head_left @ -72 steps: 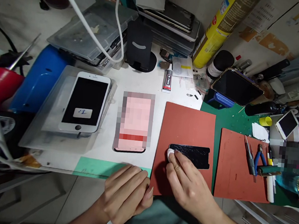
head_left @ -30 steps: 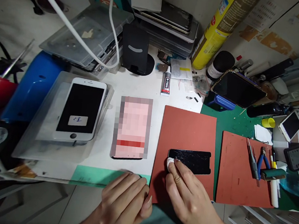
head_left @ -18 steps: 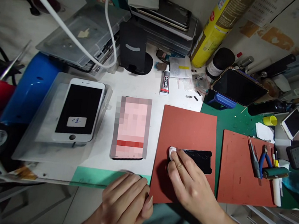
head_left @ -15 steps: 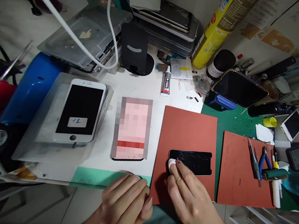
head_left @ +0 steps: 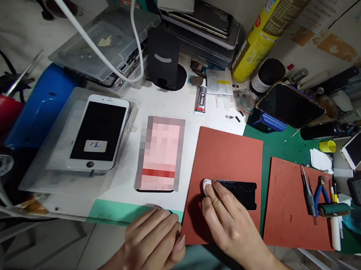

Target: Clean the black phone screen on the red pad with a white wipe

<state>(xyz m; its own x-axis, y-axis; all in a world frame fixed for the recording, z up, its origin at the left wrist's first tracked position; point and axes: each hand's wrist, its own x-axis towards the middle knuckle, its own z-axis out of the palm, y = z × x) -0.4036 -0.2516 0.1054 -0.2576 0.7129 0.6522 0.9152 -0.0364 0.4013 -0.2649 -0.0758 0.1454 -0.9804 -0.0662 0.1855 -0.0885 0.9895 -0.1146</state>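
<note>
My right hand (head_left: 231, 220) pinches a small white cloth pad (head_left: 206, 186) and presses it on the left end of a cracked black phone glass panel (head_left: 239, 193). The fingers cover the panel's lower left part. The panel lies flat on a red silicone mat (head_left: 226, 157). My left hand (head_left: 152, 246) rests at the desk's front edge beside the mat, fingers curled together, holding nothing that I can see.
A white phone screen (head_left: 98, 133) lies in a clear tray, and a phone (head_left: 161, 154) with a pixelated screen lies beside it. Behind stand a B-7000 glue tube (head_left: 200, 97) and a yellow spray can (head_left: 261, 40). Pliers and tweezers lie on a second red mat (head_left: 287, 219).
My right hand has moved the white pad up and back along the panel's left end, and its fingers now cover more of the glass. My left hand has barely moved.
</note>
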